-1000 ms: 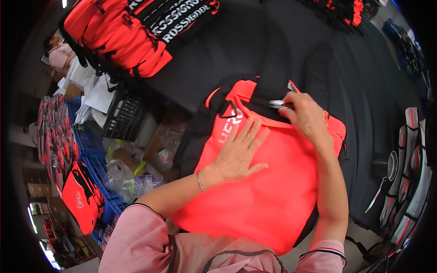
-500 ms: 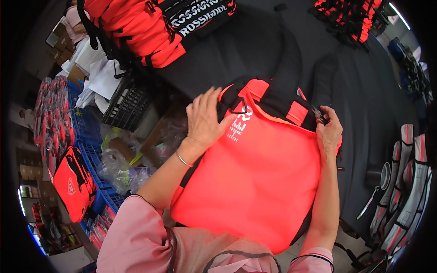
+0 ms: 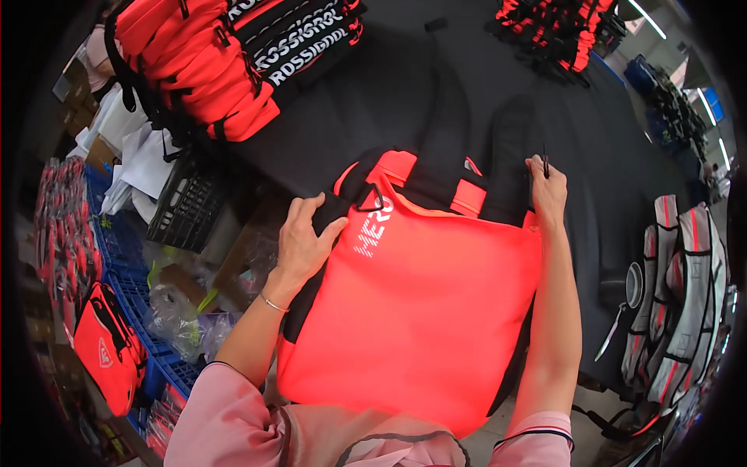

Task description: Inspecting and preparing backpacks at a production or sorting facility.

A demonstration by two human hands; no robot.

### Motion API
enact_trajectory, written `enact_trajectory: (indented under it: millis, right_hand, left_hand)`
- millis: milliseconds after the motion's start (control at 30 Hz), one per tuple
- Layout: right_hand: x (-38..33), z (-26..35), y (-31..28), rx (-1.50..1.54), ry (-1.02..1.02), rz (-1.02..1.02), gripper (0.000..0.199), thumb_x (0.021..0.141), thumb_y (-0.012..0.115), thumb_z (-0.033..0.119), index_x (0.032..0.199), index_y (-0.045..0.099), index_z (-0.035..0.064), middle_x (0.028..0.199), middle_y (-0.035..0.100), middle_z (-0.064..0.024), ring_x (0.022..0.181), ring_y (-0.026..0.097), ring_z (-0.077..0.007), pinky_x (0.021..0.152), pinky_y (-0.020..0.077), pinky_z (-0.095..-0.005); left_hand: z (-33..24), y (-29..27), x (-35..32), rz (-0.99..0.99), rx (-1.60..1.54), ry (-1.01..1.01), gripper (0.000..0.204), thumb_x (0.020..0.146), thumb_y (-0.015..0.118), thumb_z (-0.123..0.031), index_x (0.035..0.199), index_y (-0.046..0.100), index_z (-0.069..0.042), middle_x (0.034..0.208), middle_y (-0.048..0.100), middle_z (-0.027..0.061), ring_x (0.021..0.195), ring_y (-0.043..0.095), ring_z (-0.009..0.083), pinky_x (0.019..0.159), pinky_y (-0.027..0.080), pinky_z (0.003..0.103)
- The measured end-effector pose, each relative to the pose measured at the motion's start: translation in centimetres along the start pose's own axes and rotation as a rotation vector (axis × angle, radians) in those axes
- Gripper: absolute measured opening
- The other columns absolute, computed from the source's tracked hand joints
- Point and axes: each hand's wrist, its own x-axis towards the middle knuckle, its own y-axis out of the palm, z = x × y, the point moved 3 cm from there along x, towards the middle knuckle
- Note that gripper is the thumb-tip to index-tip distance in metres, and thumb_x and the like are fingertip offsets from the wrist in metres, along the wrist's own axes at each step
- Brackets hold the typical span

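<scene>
A bright red and black backpack lies across the edge of the black-covered table in front of me, its front panel up and white lettering near its top left. Its black shoulder straps stretch away over the table. At the bag's upper left side is my left hand, thumb and forefinger spread apart at the black side fabric. Beyond the bag's upper right corner, my right hand is closed on small dark pointed snips, tip up. The fingers partly hide the snips.
Red bags are stacked at the far left, another pile at the far right. Left of me stand a black crate with papers and a blue crate. Grey straps hang at right, near a white-rimmed round object.
My right hand has lifted away from the bag's top edge with the snips, which now point upward. The left hand has slid down and outward from the top corner. The view has shifted.
</scene>
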Motion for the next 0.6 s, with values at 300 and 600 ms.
enact_trajectory:
  millis: [300, 600]
  right_hand:
    - [11.0, -16.7, -1.5, 0.178, 0.064, 0.14, 0.051, 0.092, 0.067, 0.032, 0.122, 0.061, -0.0074, 0.118, 0.067, -0.0155, 0.103, 0.063, -0.0213, 0.093, 0.0475, -0.0319]
    - [-3.4, 1.4, -1.7, 0.148, -0.441, 0.212, 0.043, 0.1, 0.054, 0.022, 0.133, 0.053, -0.0064, 0.134, 0.056, -0.0188, 0.122, 0.053, -0.0229, 0.103, 0.0391, -0.0314]
  left_hand:
    - [-9.4, 3.2, 2.0, -0.126, -0.302, 0.495, 0.043, 0.07, 0.068, -0.015, 0.112, 0.061, -0.006, 0.113, 0.058, 0.0104, 0.109, 0.054, 0.0321, 0.094, 0.042, 0.046]
    - [-10.0, 8.3, 5.9, 0.572, -0.987, -0.021, 0.063, 0.1, 0.038, -0.054, 0.125, 0.054, 0.0, 0.115, 0.057, 0.0177, 0.112, 0.052, 0.0297, 0.096, 0.04, 0.037]
